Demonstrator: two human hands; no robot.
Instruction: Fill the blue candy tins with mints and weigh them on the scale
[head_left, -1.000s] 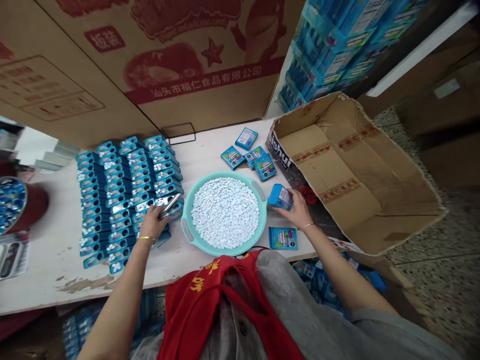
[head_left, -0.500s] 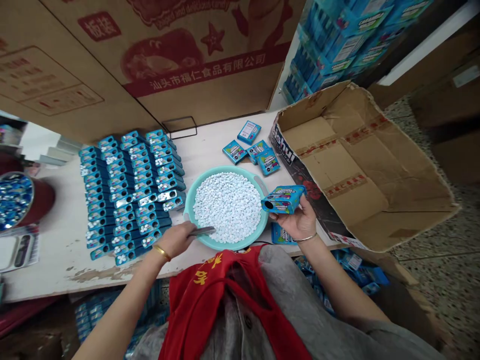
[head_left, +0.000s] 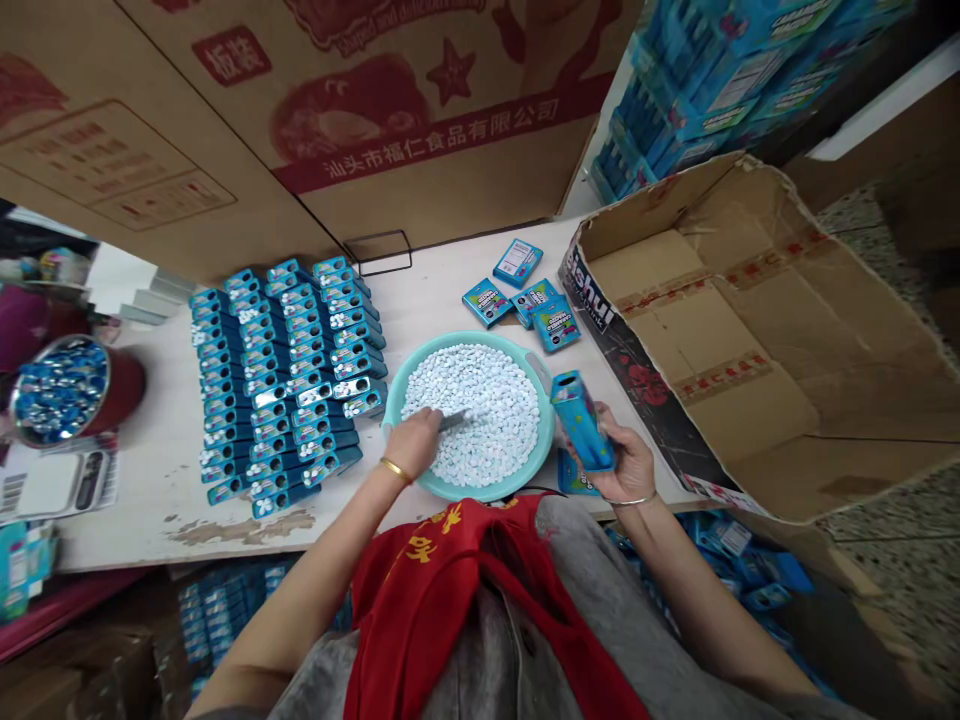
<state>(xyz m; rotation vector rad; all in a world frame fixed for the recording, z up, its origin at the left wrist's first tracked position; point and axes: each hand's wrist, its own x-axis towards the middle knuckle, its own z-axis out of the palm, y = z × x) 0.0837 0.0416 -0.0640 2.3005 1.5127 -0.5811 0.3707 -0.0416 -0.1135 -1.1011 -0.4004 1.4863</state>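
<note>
My left hand (head_left: 415, 443) is closed around a grey metal scoop (head_left: 453, 421), whose far end is down among small white candies (head_left: 491, 450). These candies fill a round mint-green basin (head_left: 546, 400) in front of me. Right of the basin, my right hand (head_left: 624, 455) grips a blue candy box (head_left: 583, 425). The box stands tilted, with a dark round hole in its upper end. Under that hand, another blue box (head_left: 573, 474) lies partly hidden on the table.
Rows of blue boxes (head_left: 289, 390) stand on the left, some with white candies at their holes. Several flat boxes (head_left: 555, 322) lie behind the basin. A cardboard tray (head_left: 720, 350) borders the right side; a red pot (head_left: 124, 388) of shiny wrapped pieces stands far left.
My left hand has moved right and the scoop has gone farther into the candies. My right hand has turned the box from lying sideways to nearly upright, hole upward. The view has shifted slightly.
</note>
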